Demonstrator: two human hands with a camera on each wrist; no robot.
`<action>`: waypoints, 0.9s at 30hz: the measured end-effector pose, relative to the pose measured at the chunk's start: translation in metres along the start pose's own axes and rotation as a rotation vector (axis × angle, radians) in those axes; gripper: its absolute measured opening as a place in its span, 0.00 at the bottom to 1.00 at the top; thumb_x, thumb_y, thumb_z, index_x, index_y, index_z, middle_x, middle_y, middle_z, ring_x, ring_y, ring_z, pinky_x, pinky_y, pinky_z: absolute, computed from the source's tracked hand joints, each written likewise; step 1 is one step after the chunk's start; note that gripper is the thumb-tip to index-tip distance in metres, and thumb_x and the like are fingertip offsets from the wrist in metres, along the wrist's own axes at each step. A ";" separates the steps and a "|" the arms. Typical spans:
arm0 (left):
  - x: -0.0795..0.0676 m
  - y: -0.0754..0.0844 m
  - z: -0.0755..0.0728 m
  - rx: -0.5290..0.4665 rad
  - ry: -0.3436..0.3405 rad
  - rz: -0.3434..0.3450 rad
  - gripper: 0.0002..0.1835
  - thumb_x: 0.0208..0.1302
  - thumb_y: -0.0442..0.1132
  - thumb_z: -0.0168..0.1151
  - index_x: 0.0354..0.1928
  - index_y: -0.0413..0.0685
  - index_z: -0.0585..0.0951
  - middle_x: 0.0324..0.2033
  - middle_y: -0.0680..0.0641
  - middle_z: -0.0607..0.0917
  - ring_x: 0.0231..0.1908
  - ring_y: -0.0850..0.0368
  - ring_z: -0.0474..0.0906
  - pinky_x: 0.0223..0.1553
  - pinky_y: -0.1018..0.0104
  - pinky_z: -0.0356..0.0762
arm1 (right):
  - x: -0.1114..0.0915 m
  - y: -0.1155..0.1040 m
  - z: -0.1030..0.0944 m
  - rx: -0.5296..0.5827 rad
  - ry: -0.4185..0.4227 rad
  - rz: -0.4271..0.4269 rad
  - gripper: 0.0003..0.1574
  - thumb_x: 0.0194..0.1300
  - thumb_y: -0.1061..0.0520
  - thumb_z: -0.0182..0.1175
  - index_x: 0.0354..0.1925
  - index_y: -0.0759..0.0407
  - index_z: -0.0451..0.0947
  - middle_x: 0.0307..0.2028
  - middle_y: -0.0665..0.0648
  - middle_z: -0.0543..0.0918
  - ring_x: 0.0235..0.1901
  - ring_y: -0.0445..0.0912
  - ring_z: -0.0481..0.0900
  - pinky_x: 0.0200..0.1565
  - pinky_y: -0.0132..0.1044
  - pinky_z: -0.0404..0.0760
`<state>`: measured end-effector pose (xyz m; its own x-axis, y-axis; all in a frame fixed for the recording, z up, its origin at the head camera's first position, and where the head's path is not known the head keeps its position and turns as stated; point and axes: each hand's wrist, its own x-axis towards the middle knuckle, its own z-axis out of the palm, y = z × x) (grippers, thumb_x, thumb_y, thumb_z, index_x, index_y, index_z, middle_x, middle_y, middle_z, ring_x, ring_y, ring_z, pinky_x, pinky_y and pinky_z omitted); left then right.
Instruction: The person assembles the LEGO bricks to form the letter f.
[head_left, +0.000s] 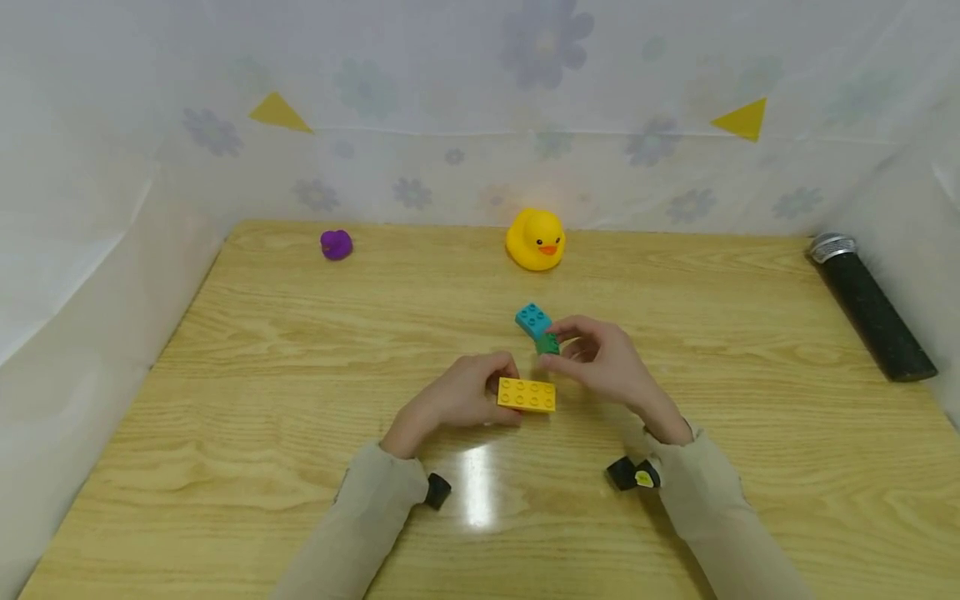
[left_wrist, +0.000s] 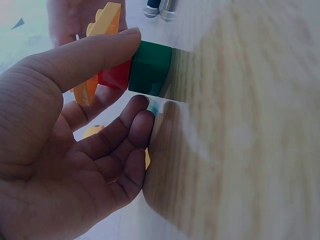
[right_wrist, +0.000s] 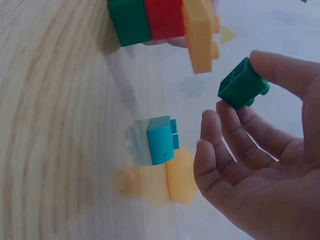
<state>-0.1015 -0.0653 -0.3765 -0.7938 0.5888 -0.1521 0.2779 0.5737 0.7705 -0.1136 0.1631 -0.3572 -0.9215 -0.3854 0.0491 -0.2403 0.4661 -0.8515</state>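
My left hand (head_left: 465, 392) grips a stack of toy building blocks, thumb on one side and a finger on the other at the red block (right_wrist: 166, 19). On top lies a long yellow block (head_left: 527, 395), studs up, jutting out past the red one. The bottom is a green block (left_wrist: 150, 69), right at the tabletop. My right hand (head_left: 607, 358) pinches a smaller green block (right_wrist: 242, 85) between thumb and fingertips, raised and tilted just beyond the stack. Behind it, a light blue block (head_left: 532, 317) sits on the table, studs up.
A yellow rubber duck (head_left: 536, 242) stands at the table's back edge, a small purple duck (head_left: 337, 245) to its left. Along the right edge lies a black microphone (head_left: 873, 308). White flowered sheeting (head_left: 450, 83) walls the wooden table (head_left: 262, 350) at the back and sides.
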 end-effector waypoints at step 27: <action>0.000 -0.004 0.000 0.017 0.024 0.020 0.18 0.52 0.45 0.74 0.39 0.52 0.74 0.29 0.54 0.77 0.29 0.61 0.72 0.30 0.69 0.70 | -0.008 -0.021 0.023 -0.165 -0.112 -0.231 0.21 0.49 0.59 0.75 0.42 0.56 0.79 0.38 0.49 0.82 0.38 0.45 0.77 0.41 0.45 0.75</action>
<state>-0.1025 -0.0669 -0.3795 -0.8007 0.5865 -0.1218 0.3027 0.5716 0.7626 -0.0946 0.1382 -0.3514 -0.7994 -0.5776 0.1656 -0.4942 0.4753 -0.7280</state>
